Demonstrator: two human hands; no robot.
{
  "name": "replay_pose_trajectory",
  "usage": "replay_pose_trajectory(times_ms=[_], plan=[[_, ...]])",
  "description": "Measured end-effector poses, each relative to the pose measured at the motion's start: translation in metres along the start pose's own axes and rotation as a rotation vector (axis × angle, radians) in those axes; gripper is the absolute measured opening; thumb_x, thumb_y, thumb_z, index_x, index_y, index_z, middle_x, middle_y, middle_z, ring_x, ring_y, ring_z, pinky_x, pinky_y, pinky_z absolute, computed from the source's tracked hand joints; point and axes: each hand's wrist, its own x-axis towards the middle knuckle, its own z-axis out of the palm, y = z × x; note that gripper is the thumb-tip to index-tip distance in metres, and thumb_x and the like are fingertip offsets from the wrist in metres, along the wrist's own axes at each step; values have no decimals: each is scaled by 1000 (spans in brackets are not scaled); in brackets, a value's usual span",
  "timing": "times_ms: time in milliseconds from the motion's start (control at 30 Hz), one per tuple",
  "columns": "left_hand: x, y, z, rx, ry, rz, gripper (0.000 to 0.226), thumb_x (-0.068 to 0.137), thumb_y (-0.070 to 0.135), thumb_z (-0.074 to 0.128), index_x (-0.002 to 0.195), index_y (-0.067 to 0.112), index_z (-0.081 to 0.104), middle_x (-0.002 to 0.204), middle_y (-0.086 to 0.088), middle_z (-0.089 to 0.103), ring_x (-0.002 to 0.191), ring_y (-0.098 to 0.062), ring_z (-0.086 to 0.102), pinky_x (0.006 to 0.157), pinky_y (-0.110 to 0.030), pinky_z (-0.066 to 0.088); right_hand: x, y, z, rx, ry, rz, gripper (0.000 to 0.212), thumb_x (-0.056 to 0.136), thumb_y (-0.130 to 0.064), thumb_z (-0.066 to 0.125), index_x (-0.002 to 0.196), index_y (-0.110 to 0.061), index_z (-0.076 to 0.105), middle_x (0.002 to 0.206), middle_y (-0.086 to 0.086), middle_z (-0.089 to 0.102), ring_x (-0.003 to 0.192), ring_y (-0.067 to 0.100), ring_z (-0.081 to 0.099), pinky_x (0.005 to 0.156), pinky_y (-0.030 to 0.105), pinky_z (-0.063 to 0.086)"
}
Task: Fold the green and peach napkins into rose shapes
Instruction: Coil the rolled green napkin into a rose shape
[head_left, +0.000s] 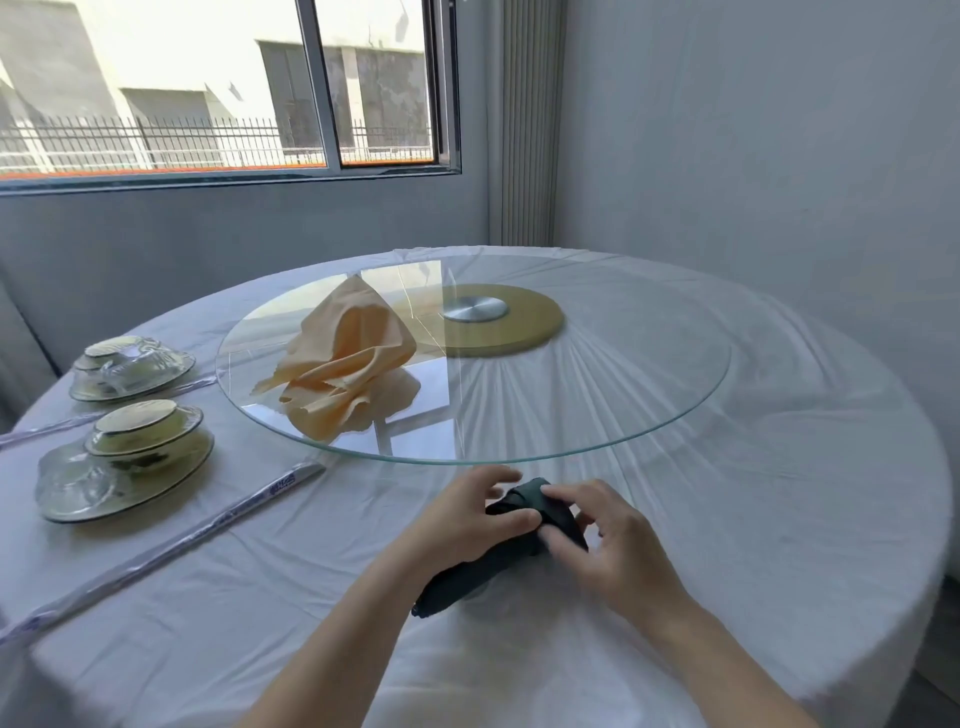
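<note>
1. Head view, lower centre: the green napkin (470, 574) is rolled into a dark tube that lies on the white tablecloth (779, 493), just below the near rim of the glass turntable (597, 384). Its upper end is wound into a small coil between the two hands.
2. The left hand (462, 519) wraps its curled fingers over the coil, with the thumb pressed on top.
3. The right hand (610, 543) comes in from the right. Its thumb and forefinger pinch the coil's outer layer, and the other fingers are loosely bent.
4. Centre left: the peach napkin (343, 358) sits in a loose, crumpled heap on the turntable, well apart from the hands and not yet folded.
5. Left edge: two wrapped dish sets (130, 457) rest on the cloth, with long wrapped utensils (208, 525) beside them.
6. The step in hand looks like winding the tube into a rose spiral. To do it well:
   - The left hand should pin the centre firmly.
   - The right hand should feed the tube round under even tension.
   - Each turn should sit level with the one before.
   - The loose tail should be tucked under before the grip is released, since a slack grip would probably let the coil spring open.
</note>
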Motion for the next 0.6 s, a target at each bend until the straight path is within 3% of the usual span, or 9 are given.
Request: replay_pose_trajectory(times_ms=[133, 300, 433, 600], plan=[[4, -4, -3, -100, -40, 68, 35, 84, 23, 69, 113, 35, 55, 113, 12, 62, 108, -4, 57, 91, -20, 47, -2, 3, 3, -152, -26, -60, 51, 70, -48, 53, 121, -42, 52, 100, -17, 51, 82, 7, 58, 66, 24, 50], [13, -6, -6, -68, -111, 30, 48, 70, 39, 73, 114, 37, 54, 107, 9, 64, 95, -2, 63, 87, -27, 52, 8, 3, 4, -325, 34, -181, 46, 76, -45, 54, 118, -26, 63, 92, -9, 53, 75, 10, 57, 64, 25, 48], [10, -12, -2, -176, -89, 65, 44, 70, 35, 69, 112, 30, 57, 100, 5, 68, 90, -5, 65, 83, -26, 53, 22, -7, -4, -526, 9, -308, 38, 70, -44, 58, 104, -28, 67, 85, -14, 59, 76, 8, 58, 65, 27, 45], [9, -16, -5, -197, -87, 71, 36, 79, 27, 72, 111, 28, 56, 100, 11, 64, 84, 8, 60, 75, -11, 47, 39, -25, -8, -657, 12, -345, 20, 53, -41, 66, 69, -30, 70, 66, -15, 62, 56, 9, 59, 58, 29, 47]])
